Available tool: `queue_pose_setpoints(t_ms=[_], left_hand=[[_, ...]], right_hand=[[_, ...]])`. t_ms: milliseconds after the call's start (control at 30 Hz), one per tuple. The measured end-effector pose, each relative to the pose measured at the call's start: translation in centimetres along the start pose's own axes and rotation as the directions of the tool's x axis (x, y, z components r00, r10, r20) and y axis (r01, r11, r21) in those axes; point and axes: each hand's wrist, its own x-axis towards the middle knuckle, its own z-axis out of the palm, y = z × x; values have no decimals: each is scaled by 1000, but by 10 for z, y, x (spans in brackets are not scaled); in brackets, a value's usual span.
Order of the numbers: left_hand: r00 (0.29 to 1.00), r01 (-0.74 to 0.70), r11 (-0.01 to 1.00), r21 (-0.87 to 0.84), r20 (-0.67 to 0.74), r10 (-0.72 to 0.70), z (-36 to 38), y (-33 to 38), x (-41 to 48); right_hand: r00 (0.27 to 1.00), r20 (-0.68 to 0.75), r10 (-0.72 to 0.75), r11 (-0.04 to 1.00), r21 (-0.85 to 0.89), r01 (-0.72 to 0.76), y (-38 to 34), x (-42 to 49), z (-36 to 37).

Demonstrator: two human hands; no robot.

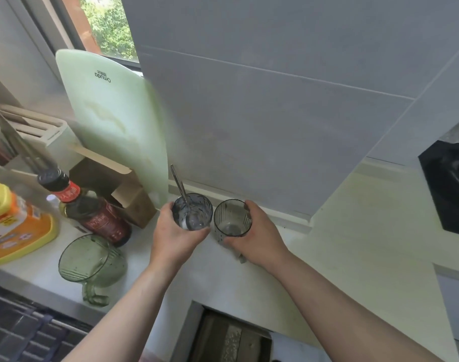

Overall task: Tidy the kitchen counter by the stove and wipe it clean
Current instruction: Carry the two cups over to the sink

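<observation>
Pale green cutting board (113, 121), upside-down logo apparently "Omuda", leans beyond the left fingers (168, 209); labels on the bottles (97, 215) to their left are too blurred to read. Pale surface (340, 231) under grey wall tiles (275, 113), with the black stove (450, 189) well right of the right fingers (249, 206). Left hand (174, 237) grasps the speckled glass (197, 218) holding a spoon (180, 186), and the right hand (254, 236) grasps the empty ribbed glass (232, 218), side by side near the wall.

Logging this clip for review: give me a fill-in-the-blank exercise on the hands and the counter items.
1. The left hand grips a glass with a ____ standing in it.
2. The right hand grips a second glass that is ____.
3. The green mug on the counter lies on its ____.
Missing words: spoon; empty; side.
</observation>
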Motion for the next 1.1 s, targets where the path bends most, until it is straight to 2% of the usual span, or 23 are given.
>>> queue_pose_setpoints(t_ms=[433, 800, 933, 1033, 1100], left_hand=[[999, 32, 999, 22, 20, -32, 7, -15, 30], [996, -8, 1000, 1, 93, 8, 10, -12, 33], [989, -8, 998, 63, 150, -1, 2, -8, 29], [993, -45, 990, 133, 117, 29, -9, -2, 15], [991, -86, 983, 163, 116, 68, -19, 4, 2]], right_hand=[[999, 3, -51, 999, -11, 51, 0, 17, 4], [995, 22, -95, 995, 40, 94, 8, 19, 6], [995, -2, -96, 995, -29, 96, 6, 16, 2], [995, -37, -97, 975, -206, 88, 4, 9, -4], [993, -47, -109, 967, -238, 94, -1, 1, -7]])
